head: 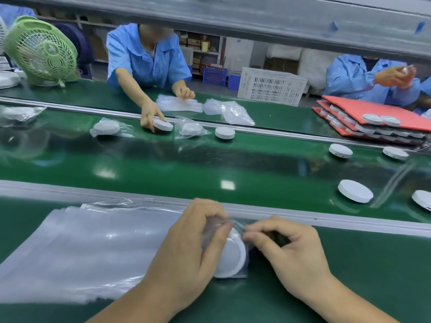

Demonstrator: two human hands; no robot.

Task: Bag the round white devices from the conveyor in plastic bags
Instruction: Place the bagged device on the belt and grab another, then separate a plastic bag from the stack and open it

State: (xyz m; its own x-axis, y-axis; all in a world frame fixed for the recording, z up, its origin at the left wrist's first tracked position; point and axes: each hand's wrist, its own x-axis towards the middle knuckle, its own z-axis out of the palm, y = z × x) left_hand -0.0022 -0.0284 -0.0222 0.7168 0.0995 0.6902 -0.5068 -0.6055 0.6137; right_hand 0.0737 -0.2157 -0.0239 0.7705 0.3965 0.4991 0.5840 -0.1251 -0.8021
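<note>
Your left hand [193, 243] and right hand [289, 248] each pinch the far end of the plastic bag [242, 275] — long axis running away from you — round white device [231, 257] inside, flat face up.

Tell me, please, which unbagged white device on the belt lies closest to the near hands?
The disc near the belt's front edge, just right of the right hand. Its neighbour sits farther right at the frame's edge; the rest lie across the belt.
</note>
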